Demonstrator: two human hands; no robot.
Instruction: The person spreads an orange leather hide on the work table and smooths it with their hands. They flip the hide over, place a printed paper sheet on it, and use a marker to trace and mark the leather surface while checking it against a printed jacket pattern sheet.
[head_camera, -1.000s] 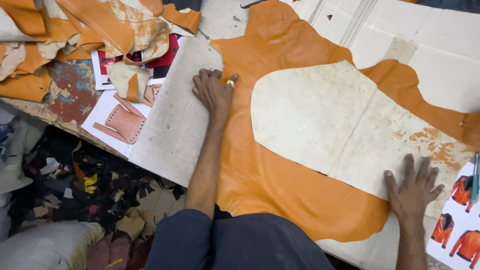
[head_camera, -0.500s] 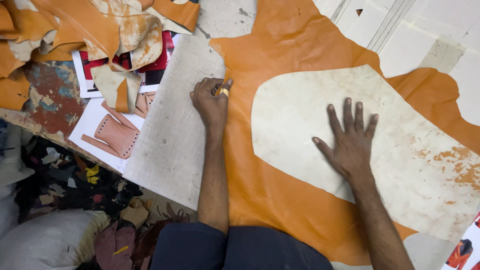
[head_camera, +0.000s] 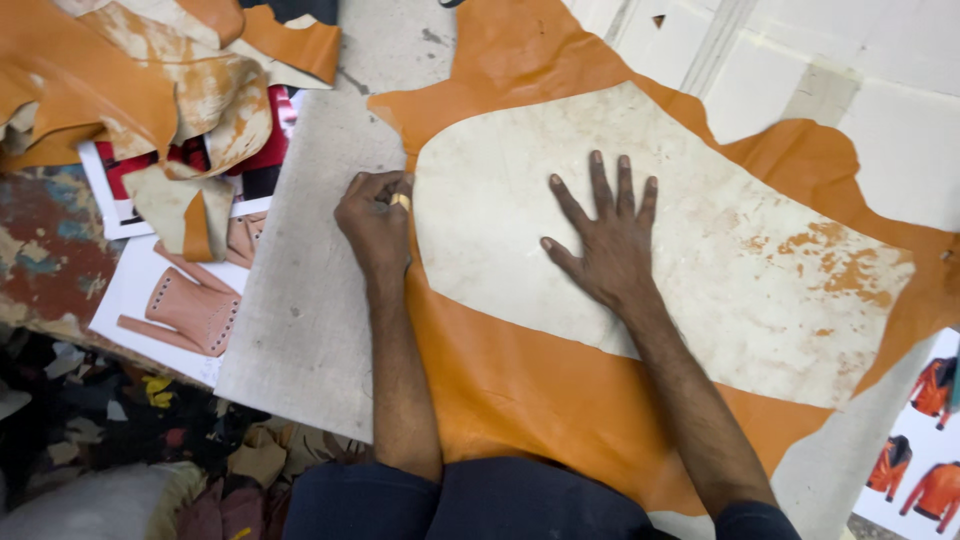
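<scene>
— Leather first: where does it lie?

— Orange hide (head_camera: 520, 400) covers the centre of the frame, spread flat on the grey board (head_camera: 300, 330). On top of it lies a pale pattern piece (head_camera: 720, 290), its long axis running from upper left down to lower right.

— And the hands?

— Right hand (head_camera: 605, 245) rests flat on the pattern, fingers spread wide, holding nothing. Left hand (head_camera: 375, 215) is curled closed at the pattern's left edge; a small yellow thing (head_camera: 400, 201) shows between the fingers, but I cannot tell what it is.

— Which hand is nearer the edge?

— The left one touches it. The right one sits further in. Leather scraps (head_camera: 150, 90) pile in the upper left.
</scene>
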